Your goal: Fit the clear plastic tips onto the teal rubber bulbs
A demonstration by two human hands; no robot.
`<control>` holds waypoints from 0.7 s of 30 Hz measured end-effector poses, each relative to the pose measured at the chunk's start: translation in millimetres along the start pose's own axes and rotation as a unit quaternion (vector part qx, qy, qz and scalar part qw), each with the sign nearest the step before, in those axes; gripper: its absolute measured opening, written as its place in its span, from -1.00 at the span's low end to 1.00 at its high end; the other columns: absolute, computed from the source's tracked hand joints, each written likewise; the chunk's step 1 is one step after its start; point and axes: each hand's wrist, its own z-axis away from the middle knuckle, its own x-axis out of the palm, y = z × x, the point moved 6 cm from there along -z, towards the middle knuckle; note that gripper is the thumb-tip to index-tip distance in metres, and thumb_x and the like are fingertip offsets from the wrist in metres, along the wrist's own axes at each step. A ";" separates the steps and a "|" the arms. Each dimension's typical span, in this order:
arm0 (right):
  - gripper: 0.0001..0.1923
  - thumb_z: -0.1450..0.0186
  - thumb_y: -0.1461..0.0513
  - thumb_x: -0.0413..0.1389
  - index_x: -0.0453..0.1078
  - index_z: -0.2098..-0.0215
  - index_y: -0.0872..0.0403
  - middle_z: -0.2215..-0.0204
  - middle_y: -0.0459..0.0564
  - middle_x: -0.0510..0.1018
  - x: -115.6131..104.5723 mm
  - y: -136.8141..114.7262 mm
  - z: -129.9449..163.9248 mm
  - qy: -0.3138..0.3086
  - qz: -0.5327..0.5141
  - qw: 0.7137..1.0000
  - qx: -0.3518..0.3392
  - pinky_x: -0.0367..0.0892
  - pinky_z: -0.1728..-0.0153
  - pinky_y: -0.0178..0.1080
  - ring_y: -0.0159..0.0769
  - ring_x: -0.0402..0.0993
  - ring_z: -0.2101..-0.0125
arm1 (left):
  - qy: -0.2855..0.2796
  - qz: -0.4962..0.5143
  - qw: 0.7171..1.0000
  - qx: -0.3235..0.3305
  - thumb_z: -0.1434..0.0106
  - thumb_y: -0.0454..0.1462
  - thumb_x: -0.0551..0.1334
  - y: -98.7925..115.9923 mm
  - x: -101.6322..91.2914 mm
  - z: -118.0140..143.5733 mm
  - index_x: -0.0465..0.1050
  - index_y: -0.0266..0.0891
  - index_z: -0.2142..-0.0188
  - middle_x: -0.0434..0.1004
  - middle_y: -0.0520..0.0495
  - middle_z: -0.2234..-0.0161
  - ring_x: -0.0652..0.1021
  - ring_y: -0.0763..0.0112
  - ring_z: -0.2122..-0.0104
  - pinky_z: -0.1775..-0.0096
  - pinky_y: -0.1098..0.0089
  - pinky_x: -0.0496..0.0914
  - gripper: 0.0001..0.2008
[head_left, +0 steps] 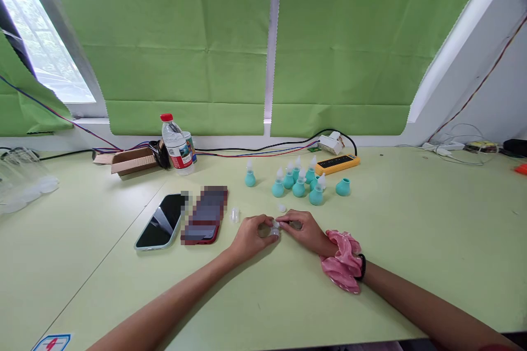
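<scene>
Here, the scene as it lay, placed against the cluster of teal bulbs (302, 182):

Left hand: my left hand (251, 237) rested on the table (411, 241) just in front of the cluster, fingers curled round one end of a small clear piece (275, 228).

Right hand: my right hand (303, 230) met it from the other side, fingertips pinched on the same piece, so the two hands were together and touching.

Why held so: I judged that a part this small needed both sets of fingertips, with the wrists braced on the table for steadiness.

Wrist: a pink scrunchie (343, 263) and a dark band sat on my right wrist, nearer me than the cluster.

Loose parts: a clear cap (234, 215) and a small white bit (282, 208) lay between the cluster and my hands, within easy reach.

Left of the cluster: a phone (160, 222) and a blurred red item (206, 216) lay flat; behind them stood a water bottle (177, 145) beside a cardboard box (132, 160).

Behind the cluster: an orange power strip (337, 162).

Hard to make out: my fingers covered most of the clear piece, so I could not tell its shape, nor whether it was one part or two.
</scene>
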 end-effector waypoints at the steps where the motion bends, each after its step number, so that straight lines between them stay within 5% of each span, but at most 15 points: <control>1: -0.82 -0.17 0.21 0.03 0.44 0.32 0.05 0.48 -0.03 0.50 0.2 0.5 0.0 -0.001 0.000 1.000 0.000 0.32 0.41 -0.28 -0.34 0.40 0.47 | -0.002 -0.005 1.000 0.001 0.06 -0.30 0.22 0.8 -0.3 0.1 0.35 -0.23 0.42 0.49 0.02 0.34 0.47 0.39 0.35 0.26 0.44 0.31 -0.86; 6: -0.81 -0.19 0.24 0.00 0.43 0.28 0.03 0.48 -0.03 0.49 0.8 -3.1 0.0 -0.011 0.004 1.000 -0.023 0.31 0.39 -0.27 -0.33 0.39 0.44 | -0.003 -0.016 1.000 0.017 0.03 -0.30 0.19 5.2 -2.1 0.8 0.30 -0.18 0.28 0.46 0.04 0.33 0.45 0.40 0.32 0.26 0.45 0.30 -0.75; 21: -0.76 -0.16 0.33 0.00 0.40 0.22 0.03 0.48 0.00 0.43 1.9 -12.8 2.3 -0.020 0.074 0.991 -0.106 0.30 0.42 -0.25 -0.30 0.33 0.42 | -0.014 -0.018 1.000 -0.002 0.03 -0.26 0.20 0.8 -1.2 0.5 0.34 -0.20 0.28 0.47 0.02 0.31 0.45 0.39 0.31 0.24 0.43 0.29 -0.74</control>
